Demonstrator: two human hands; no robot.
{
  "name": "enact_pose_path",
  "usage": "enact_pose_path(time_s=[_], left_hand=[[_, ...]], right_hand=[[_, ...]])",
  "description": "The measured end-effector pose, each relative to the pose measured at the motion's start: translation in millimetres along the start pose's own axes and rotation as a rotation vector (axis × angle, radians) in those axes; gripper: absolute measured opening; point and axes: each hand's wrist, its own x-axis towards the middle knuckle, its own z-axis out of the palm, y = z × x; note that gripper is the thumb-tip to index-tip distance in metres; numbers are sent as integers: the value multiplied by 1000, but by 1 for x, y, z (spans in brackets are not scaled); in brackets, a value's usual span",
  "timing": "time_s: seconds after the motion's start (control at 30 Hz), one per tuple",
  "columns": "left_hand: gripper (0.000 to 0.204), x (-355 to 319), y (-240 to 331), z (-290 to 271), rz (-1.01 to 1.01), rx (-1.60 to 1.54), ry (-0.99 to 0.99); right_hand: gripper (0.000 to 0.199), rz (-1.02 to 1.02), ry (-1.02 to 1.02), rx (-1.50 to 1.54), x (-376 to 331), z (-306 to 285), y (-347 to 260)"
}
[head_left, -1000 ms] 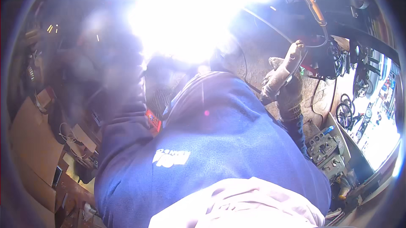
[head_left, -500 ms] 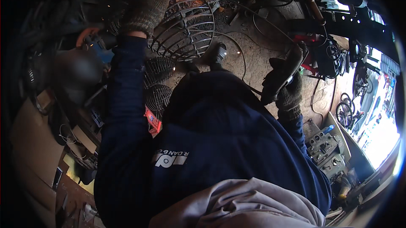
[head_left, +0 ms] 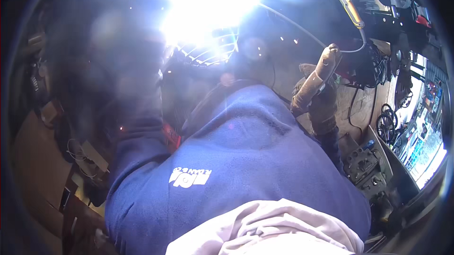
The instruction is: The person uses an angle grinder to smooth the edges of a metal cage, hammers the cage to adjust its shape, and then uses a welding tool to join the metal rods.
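Observation:
My gloved right hand (head_left: 325, 106) is closed round a welding electrode holder (head_left: 313, 85), right of my body. A thin electrode (head_left: 293, 22) runs from the holder's jaws up and left into a huge white welding glare (head_left: 213, 0). Below the glare shows the lower part of a cage of curved metal rods (head_left: 217, 49); its upper part is washed out. My left sleeve (head_left: 139, 144) reaches forward on the left, but haze and glare hide the left hand, so its fingers and anything in them cannot be made out.
A yellow corded power tool (head_left: 347, 2) lies at the upper right, its cord hanging near the holder. Coiled black cables (head_left: 376, 68) are right of my right hand. A grey machine (head_left: 366, 170) stands lower right, a red crate (head_left: 171, 134) beside my left arm. Sparks fly about.
The small orange glow at the rod cage has become a wide white glare. It now covers my left hand and most of the cage. My right hand with the electrode holder has hardly moved.

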Motion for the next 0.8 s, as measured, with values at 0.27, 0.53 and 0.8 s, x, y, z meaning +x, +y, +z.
enact_pose_path(time_s=[0.27,0.53,0.8], left_hand=[[47,36,8,30,75,-1,76],[48,39,-2,31,174,-2,186],[43,31,-4,22,-47,-58,-25]], right_hand=[[45,-112,155,167,37,-27,11],[53,-84,179,236,34,-11,12],[61,-19,78,146,27,-18,29]])
